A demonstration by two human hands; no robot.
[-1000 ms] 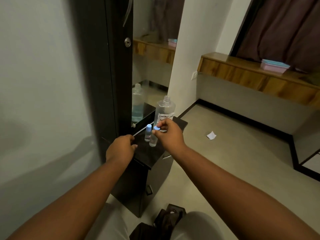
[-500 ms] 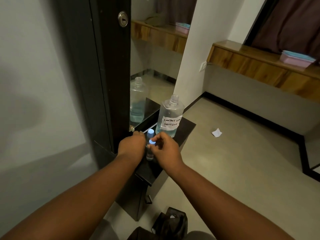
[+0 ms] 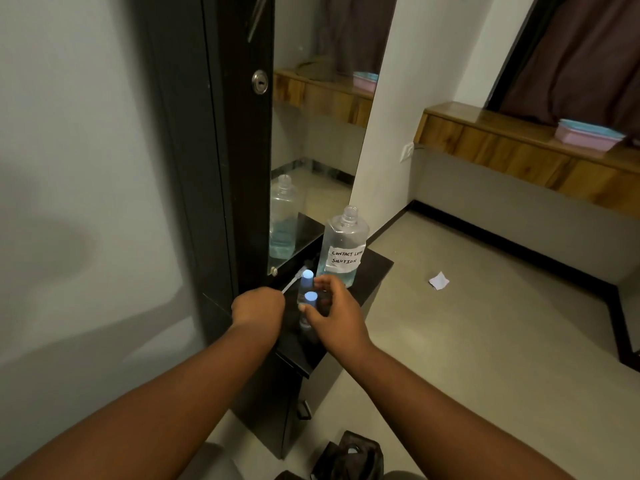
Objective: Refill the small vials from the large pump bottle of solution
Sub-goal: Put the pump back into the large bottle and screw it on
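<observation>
Head view, looking down at a dark cabinet top [image 3: 372,271] set against a mirror [image 3: 311,140]. Two small vials stand on it between the hands: the near vial [image 3: 309,308], blue cap up, and the far vial [image 3: 307,277] just behind it, close to the mirror edge. A thin white stick-like item [image 3: 291,284] lies beside the far vial; what it is cannot be told. Behind and right of the vials stands the large bottle [image 3: 343,249], neck open with no pump on it, pale blue liquid low inside, a handwritten label reading "CONTACT LENS SOLUTION" partly cut off.

Left hand [image 3: 258,308]: closed into a loose fist, knuckles up, resting at the cabinet's near-left edge just left of the near vial. Whether it touches the vial or grips anything cannot be told; the fingers are curled under and hidden.

Right hand [image 3: 332,315]: fingers spread and curved around the near vial from the right, thumb tip just below the cap. It looks like a light hold on the vial body, though contact is partly hidden by blur.

Off to the right: a scrap of white paper [image 3: 438,280] on the floor, a pink and blue box [image 3: 588,135] on the wooden ledge [image 3: 502,147].

Against half a second ago: the left hand sat against the vial then and is now slightly left of it; the right hand is more open; both vials and the bottle stand where they did.
</observation>
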